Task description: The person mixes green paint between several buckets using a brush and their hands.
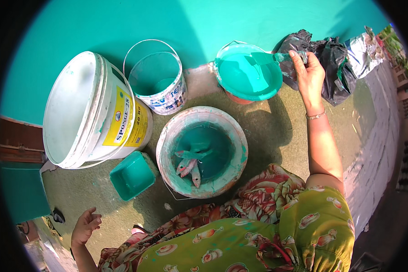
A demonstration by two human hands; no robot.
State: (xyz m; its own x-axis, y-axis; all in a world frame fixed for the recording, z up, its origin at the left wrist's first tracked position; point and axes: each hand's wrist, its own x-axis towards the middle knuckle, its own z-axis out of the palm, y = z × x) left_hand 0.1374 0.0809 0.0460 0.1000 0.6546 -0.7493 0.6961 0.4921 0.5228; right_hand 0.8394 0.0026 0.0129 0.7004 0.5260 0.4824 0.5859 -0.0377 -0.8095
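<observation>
Paintbrush (279,57) is clamped in right hand (310,75), bristles held over paint pail (258,97) hemmed by teal wall (199,18) and black plastic bag (337,72). Bare concrete (299,136) is left on pail's near side; left hand (85,225), fingers apart, is held clear of square tub (132,174).

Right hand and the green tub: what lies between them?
In the head view, the green-smeared flat tool gripped in the right hand spans it, its wide end over the green tub.
</observation>
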